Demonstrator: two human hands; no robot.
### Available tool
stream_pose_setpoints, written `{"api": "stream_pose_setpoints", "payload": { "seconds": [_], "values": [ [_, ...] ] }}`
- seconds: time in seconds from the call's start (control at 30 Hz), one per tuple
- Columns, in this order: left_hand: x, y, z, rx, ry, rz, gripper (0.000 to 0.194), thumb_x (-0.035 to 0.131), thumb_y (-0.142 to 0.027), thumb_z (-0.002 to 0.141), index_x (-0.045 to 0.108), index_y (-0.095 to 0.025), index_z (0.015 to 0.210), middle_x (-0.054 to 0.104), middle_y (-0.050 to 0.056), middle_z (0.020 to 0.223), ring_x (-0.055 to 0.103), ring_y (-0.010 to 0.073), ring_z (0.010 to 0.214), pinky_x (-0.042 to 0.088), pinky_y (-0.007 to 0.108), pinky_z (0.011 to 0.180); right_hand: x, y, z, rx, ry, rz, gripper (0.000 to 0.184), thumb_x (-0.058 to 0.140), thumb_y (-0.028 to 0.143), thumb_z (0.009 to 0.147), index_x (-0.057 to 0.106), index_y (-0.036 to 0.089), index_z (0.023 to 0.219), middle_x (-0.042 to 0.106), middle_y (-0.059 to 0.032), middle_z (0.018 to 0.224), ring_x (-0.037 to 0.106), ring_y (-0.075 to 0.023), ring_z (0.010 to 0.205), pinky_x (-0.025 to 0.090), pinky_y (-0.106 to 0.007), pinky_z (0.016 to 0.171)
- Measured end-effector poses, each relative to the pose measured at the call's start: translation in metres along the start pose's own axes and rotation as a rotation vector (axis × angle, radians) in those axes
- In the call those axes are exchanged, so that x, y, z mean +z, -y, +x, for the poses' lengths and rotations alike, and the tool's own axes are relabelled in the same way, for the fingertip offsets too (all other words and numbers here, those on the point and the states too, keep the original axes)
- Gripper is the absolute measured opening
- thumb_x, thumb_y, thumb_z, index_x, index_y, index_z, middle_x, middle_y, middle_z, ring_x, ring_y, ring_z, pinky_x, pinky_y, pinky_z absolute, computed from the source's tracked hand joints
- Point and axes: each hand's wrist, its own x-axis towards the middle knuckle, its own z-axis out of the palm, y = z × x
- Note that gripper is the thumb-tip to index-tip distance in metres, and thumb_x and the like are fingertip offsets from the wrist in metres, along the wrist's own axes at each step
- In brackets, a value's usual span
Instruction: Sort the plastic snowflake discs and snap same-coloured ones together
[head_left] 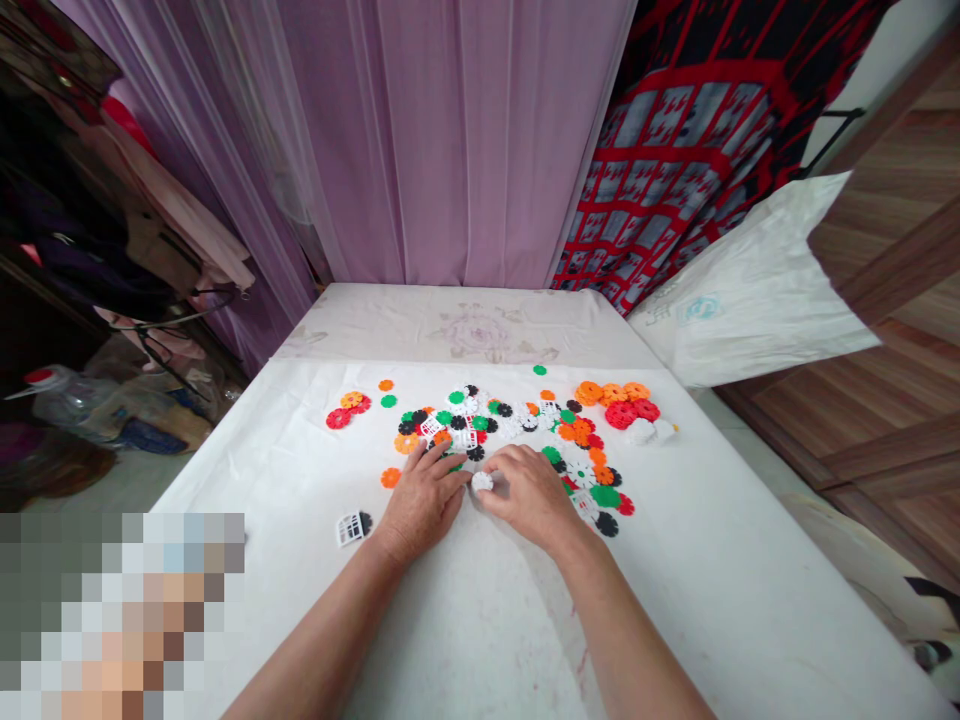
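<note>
My right hand [529, 492] pinches a small white notched disc [482, 482] between thumb and fingers, just above the table. Close by on the left, my left hand [427, 493] rests palm down with its fingers stretched toward the pile; its index fingertip is near the white disc. Beyond both hands spreads a loose heap of flower-shaped plastic discs in white, black, green, red and orange. A green disc [604, 495] and a black disc [607, 524] lie right of my right hand. An orange disc [391, 478] sits left of my left hand.
A white window-shaped piece [349, 528] overlaps a black disc at the left. Grouped orange discs [589, 392], red discs [631, 414] and white discs [641, 431] lie at the right. A white bag [757, 290] stands beyond the right edge of the table [285, 470].
</note>
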Motion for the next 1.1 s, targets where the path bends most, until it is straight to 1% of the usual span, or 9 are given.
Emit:
{"api": "stream_pose_setpoints", "payload": {
  "seconds": [0.13,0.27,0.43,0.5,0.6,0.73,0.83,0.93,1.1],
  "values": [
    [0.000,-0.001,0.000,-0.006,0.002,0.002,0.027,0.051,-0.018,0.090,0.071,-0.026,0.106,0.070,0.005,0.122,0.052,0.0279,0.129,0.031,0.058,0.114,-0.001,0.000,0.000,-0.009,-0.009,0.019,0.014,0.067,0.025,0.078,0.068,0.023,0.092,0.070,-0.0020,0.098,0.061,-0.0204,0.099,0.042,-0.032,0.090],
    [0.001,-0.001,0.000,-0.005,-0.009,0.000,0.027,0.051,-0.018,0.090,0.071,-0.025,0.107,0.069,0.005,0.122,0.052,0.0286,0.129,0.031,0.057,0.114,-0.011,-0.024,0.001,0.030,-0.115,0.047,0.013,0.062,0.028,0.082,0.069,0.022,0.092,0.071,-0.0036,0.100,0.061,-0.0209,0.100,0.043,-0.032,0.089],
    [0.001,0.000,0.000,-0.020,-0.013,-0.023,0.027,0.051,-0.018,0.090,0.072,-0.027,0.106,0.070,0.004,0.121,0.053,0.0273,0.127,0.031,0.057,0.114,-0.022,-0.072,0.004,0.348,-0.369,-0.020,0.023,0.049,0.027,0.088,0.071,0.022,0.091,0.072,-0.0056,0.101,0.063,-0.0216,0.095,0.045,-0.032,0.081],
    [0.001,0.000,0.000,-0.019,-0.016,-0.024,0.028,0.051,-0.017,0.090,0.071,-0.027,0.106,0.070,0.004,0.121,0.053,0.0269,0.127,0.031,0.057,0.114,-0.020,-0.080,0.008,0.386,-0.349,-0.062,0.024,0.050,0.026,0.088,0.073,0.021,0.094,0.072,-0.0066,0.104,0.063,-0.0220,0.096,0.046,-0.032,0.082],
    [0.000,0.001,0.000,-0.032,-0.022,-0.005,0.029,0.050,-0.017,0.090,0.070,-0.026,0.108,0.069,0.005,0.123,0.053,0.0274,0.127,0.031,0.058,0.114,-0.012,-0.077,0.017,0.341,-0.275,-0.102,0.026,0.051,0.022,0.087,0.074,0.022,0.098,0.072,-0.0062,0.107,0.062,-0.0215,0.100,0.045,-0.032,0.087],
    [0.000,0.004,-0.001,-0.152,-0.089,0.055,0.033,0.050,-0.020,0.090,0.065,-0.025,0.120,0.066,0.007,0.129,0.050,0.0304,0.130,0.030,0.061,0.113,-0.003,-0.063,0.034,0.211,-0.222,-0.158,0.030,0.051,0.018,0.087,0.073,0.024,0.106,0.071,-0.0060,0.111,0.059,-0.0219,0.106,0.042,-0.035,0.096],
    [0.000,0.006,-0.001,-0.237,-0.111,0.087,0.039,0.050,-0.023,0.091,0.059,-0.025,0.129,0.062,0.007,0.134,0.048,0.0320,0.132,0.029,0.061,0.113,0.002,-0.057,0.043,0.201,-0.201,-0.231,0.031,0.051,0.019,0.088,0.071,0.023,0.112,0.066,-0.0076,0.124,0.056,-0.0247,0.114,0.040,-0.038,0.100],
    [0.001,0.006,-0.001,-0.266,-0.098,0.076,0.040,0.049,-0.026,0.091,0.057,-0.026,0.131,0.062,0.006,0.135,0.048,0.0317,0.132,0.030,0.060,0.113,0.007,-0.052,0.046,0.212,-0.152,-0.277,0.033,0.051,0.019,0.089,0.070,0.024,0.115,0.062,-0.0076,0.132,0.055,-0.0259,0.117,0.040,-0.039,0.098],
    [0.002,0.008,-0.001,-0.266,-0.125,0.043,0.040,0.049,-0.027,0.091,0.057,-0.027,0.131,0.062,0.007,0.135,0.049,0.0304,0.130,0.032,0.058,0.112,0.008,-0.041,0.037,0.130,-0.082,-0.244,0.035,0.050,0.017,0.088,0.070,0.027,0.115,0.063,-0.0054,0.131,0.057,-0.0238,0.116,0.039,-0.038,0.098]
  ]
}}
